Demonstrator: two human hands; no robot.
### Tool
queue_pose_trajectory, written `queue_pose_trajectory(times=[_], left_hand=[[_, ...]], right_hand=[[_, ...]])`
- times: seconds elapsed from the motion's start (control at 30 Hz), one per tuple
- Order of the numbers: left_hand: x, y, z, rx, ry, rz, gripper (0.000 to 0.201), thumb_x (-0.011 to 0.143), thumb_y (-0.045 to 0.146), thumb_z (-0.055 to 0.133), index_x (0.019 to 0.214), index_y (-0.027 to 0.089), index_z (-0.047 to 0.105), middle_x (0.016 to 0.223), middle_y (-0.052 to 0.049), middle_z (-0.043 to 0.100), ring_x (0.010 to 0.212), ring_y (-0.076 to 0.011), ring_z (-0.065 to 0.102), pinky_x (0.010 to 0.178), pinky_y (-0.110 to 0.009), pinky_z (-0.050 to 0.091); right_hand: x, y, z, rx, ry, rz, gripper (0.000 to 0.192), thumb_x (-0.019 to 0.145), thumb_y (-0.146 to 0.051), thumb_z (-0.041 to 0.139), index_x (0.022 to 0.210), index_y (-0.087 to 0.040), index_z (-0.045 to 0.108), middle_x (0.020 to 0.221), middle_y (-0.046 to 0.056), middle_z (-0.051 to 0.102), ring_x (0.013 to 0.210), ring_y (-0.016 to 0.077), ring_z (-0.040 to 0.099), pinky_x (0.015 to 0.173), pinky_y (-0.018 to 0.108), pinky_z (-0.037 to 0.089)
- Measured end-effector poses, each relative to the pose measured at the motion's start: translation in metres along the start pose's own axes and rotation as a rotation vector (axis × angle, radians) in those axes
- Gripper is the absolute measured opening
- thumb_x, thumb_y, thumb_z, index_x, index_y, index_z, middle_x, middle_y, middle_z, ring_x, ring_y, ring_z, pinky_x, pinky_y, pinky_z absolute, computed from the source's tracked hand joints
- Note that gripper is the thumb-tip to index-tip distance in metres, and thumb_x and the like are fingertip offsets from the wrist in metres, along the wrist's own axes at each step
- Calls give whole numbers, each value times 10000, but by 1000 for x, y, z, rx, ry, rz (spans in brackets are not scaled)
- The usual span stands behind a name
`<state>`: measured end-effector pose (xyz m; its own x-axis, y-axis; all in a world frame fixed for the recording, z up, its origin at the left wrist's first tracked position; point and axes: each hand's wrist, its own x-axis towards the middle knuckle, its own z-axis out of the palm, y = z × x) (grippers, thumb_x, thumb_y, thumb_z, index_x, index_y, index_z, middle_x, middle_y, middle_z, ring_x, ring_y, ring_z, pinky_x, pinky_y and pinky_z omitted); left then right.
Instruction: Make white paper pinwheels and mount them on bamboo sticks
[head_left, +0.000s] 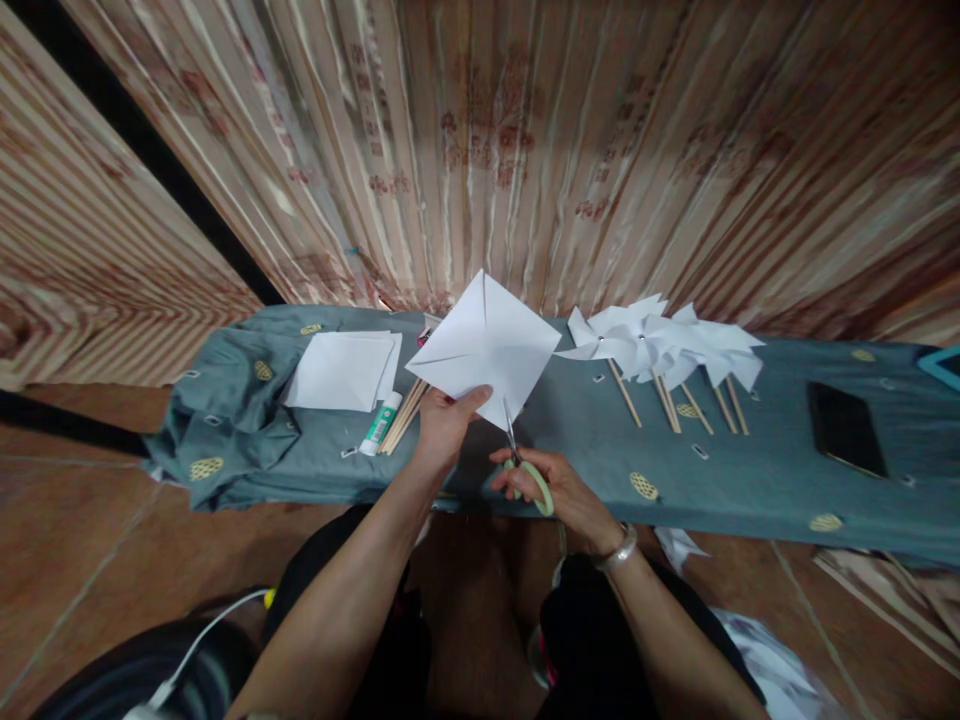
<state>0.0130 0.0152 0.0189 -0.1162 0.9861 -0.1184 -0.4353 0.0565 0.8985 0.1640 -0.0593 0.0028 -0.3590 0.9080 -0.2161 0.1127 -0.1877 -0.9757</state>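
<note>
A square sheet of white paper (499, 335) is held up in the middle, turned with its corners up, down and to the sides. Slits run inward from its top and left corners. My left hand (448, 420) pinches its lower left edge, thumb on top. In my right hand (555, 485) is a pair of scissors (537, 488) with pale green handles, fingers through the loops. Their blades meet the paper at its bottom corner. Below my left hand lie thin wooden sticks (403, 418) and a green and white glue stick (381, 424).
A stack of white paper (345, 370) lies left on the cloth-covered bench (480, 480). Several white paper pinwheels (667, 340) on sticks lie to the right, then a black phone (846, 428). A striped curtain (480, 130) hangs close behind.
</note>
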Motion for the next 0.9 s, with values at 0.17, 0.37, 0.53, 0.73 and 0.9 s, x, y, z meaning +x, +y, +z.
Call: queue_pose_trajectory(times=[0.17,0.37,0.53,0.73,0.9], left_hand=[[-2,-1,0,-6,-20,2,431,505,259,844,900,138,721,859,-64,751,754,-219,682,707,-348,549],[-1,-3,0,16,-21,-4,411,519,272,843,884,135,713,854,-71,748,750,-229,689,668,-333,545],[-1,-4,-1,22,-15,-2,399,522,268,837,876,141,703,855,-69,747,752,-233,686,641,-323,542],[-2,-1,0,2,-12,-3,425,509,267,840,894,152,701,880,-68,751,797,-242,690,697,-347,548],[-2,0,0,7,-10,1,425,514,264,836,899,143,705,876,-72,746,780,-229,680,688,-338,547]], right_hand=[[0,1,-1,15,11,-10,509,796,-591,642,1084,-172,657,853,47,729,698,138,616,651,259,474],[0,2,-1,6,28,-13,475,808,-569,641,1076,-177,664,835,44,728,685,139,607,649,263,469],[0,1,-1,-3,28,-19,513,794,-591,640,1077,-164,659,814,43,710,674,133,591,649,263,462],[1,1,-2,8,30,-8,508,746,-575,696,1044,-165,680,763,23,684,636,124,575,612,254,447],[2,2,0,24,37,5,535,714,-582,723,1036,-157,687,721,13,661,604,112,549,568,240,424]])
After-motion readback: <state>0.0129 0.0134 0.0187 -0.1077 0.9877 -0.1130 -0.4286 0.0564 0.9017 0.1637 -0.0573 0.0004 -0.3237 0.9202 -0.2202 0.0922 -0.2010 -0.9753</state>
